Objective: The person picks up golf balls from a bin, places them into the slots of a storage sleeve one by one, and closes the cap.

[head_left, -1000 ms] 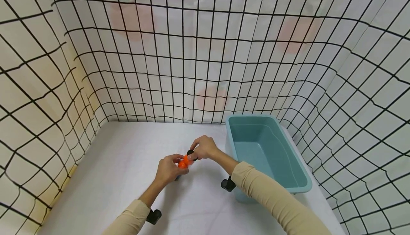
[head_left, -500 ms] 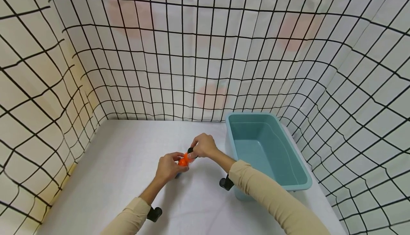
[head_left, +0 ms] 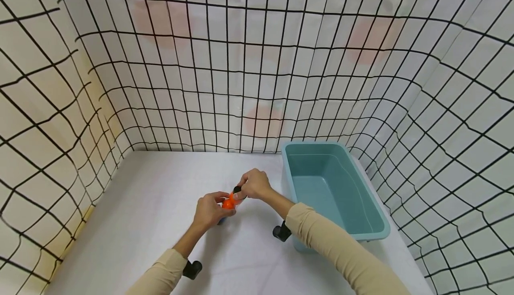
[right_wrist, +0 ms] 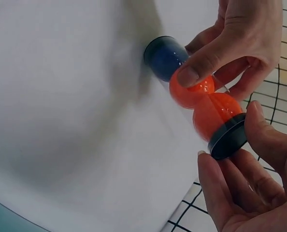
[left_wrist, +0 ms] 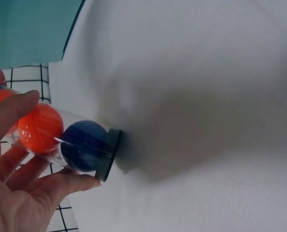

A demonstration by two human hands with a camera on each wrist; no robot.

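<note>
A clear tube holds two orange balls (right_wrist: 216, 116) and one dark blue ball (left_wrist: 85, 145) in a row. My left hand (head_left: 209, 210) grips the tube around its middle, thumb across an orange ball. The blue ball lies at the tube's lower end, against a dark end cap (left_wrist: 109, 154). At the other end, the thumb and fingers of my right hand (head_left: 255, 184) pinch a second dark cap (right_wrist: 228, 137), which sits against the tube's end beside an orange ball. The tube is held tilted above the white table (head_left: 168, 183), its shadow falling below.
A teal plastic tub (head_left: 295, 183) stands at the right, beside my right forearm. Black wire mesh (head_left: 229, 85) surrounds the table at the back and both sides. A dark wrist-worn device (head_left: 192, 269) sits on each sleeve.
The head view has tipped slightly. Both hands keep their hold on the tube and its cap with hardly any shift.
</note>
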